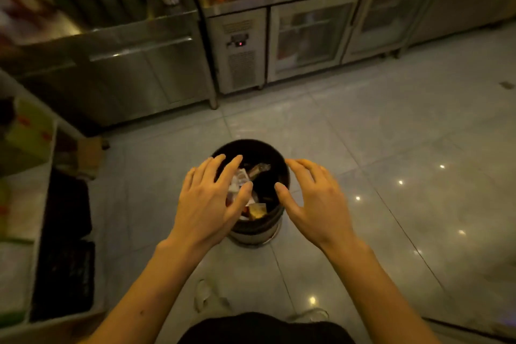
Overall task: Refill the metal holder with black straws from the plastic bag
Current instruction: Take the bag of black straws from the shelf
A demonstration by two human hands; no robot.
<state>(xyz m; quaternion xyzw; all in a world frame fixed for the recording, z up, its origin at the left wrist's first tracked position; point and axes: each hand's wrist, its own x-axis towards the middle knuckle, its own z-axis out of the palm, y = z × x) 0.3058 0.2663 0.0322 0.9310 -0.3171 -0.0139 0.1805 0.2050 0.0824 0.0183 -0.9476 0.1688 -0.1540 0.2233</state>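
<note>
I look down at a round waste bin (pixel 262 227) with a black liner, standing on the tiled floor. Scraps of paper and wrappers (pixel 258 209) lie inside it. My left hand (pixel 208 201) hovers over the bin's left rim with fingers spread and nothing in it. My right hand (pixel 314 198) hovers over the right rim, fingers spread too, holding nothing. No metal holder, black straws or plastic bag shows in this view.
Stainless steel counter cabinets (pixel 145 75) and glass-door under-counter fridges (pixel 310 36) line the far side. A white shelf unit (pixel 42 232) with dark trays stands at the left. Glossy floor tiles (pixel 405 148) stretch out to the right of the bin.
</note>
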